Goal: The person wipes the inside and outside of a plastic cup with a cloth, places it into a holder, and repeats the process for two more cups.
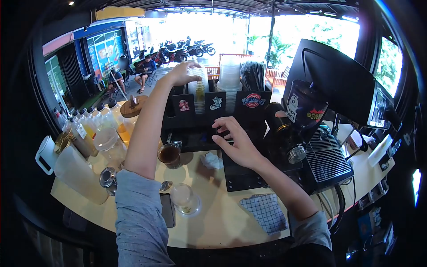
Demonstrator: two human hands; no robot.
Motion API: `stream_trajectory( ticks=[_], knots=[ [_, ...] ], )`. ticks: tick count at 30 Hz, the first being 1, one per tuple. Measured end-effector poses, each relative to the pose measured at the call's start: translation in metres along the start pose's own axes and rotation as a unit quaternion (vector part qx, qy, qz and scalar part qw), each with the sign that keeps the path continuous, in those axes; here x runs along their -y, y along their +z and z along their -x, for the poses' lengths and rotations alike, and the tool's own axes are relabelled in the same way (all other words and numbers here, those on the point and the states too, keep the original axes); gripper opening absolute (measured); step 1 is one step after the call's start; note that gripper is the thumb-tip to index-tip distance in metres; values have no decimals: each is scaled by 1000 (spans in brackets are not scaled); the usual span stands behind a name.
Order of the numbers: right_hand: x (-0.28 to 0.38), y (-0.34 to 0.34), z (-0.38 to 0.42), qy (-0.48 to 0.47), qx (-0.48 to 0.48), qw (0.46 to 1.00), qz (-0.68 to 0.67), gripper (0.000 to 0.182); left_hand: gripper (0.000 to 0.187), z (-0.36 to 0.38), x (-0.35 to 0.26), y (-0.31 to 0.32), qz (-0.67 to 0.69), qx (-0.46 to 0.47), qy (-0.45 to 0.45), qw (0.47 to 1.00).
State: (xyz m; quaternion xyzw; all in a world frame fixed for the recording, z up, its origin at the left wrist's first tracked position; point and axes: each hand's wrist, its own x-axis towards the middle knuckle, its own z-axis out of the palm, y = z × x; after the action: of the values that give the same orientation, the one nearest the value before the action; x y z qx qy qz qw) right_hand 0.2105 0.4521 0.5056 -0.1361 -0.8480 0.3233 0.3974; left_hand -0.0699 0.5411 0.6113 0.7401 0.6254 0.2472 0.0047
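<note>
My left hand [183, 74] is stretched out to the back of the counter, its thumb and fingers around the top of a tall stack of clear plastic cups [199, 95] in a black organizer [181, 104]. Nearer to me, my right hand [235, 139] hovers over the dark counter gear, fingers loosely curved and apart, nothing in them. A glass mug of brown drink [169, 155] stands left of it, beside a crumpled tissue [211, 160]. Close to my body, a clear plastic cup [183, 196] rests on the light wood counter [209, 231].
Straws [252, 76] and white cups [230, 71] fill the organizer. On the right are a coffee grinder [307, 107], a drip grate [328, 155] and a checked cloth [265, 214]. Bottles [106, 118] and a frosted pitcher [79, 174] line the left. Seated people [146, 71] are outside.
</note>
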Motion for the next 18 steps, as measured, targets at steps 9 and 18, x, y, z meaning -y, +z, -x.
stream_trajectory(
  ticks=[9, 18],
  knots=[
    [-3, 9, 6, 10, 21, 999, -27, 27, 47, 26, -9, 11, 49, -4, -10, 999],
    [16, 10, 42, 11, 36, 999, -23, 30, 70, 78, -28, 39, -105, -245, 19, 964]
  ],
)
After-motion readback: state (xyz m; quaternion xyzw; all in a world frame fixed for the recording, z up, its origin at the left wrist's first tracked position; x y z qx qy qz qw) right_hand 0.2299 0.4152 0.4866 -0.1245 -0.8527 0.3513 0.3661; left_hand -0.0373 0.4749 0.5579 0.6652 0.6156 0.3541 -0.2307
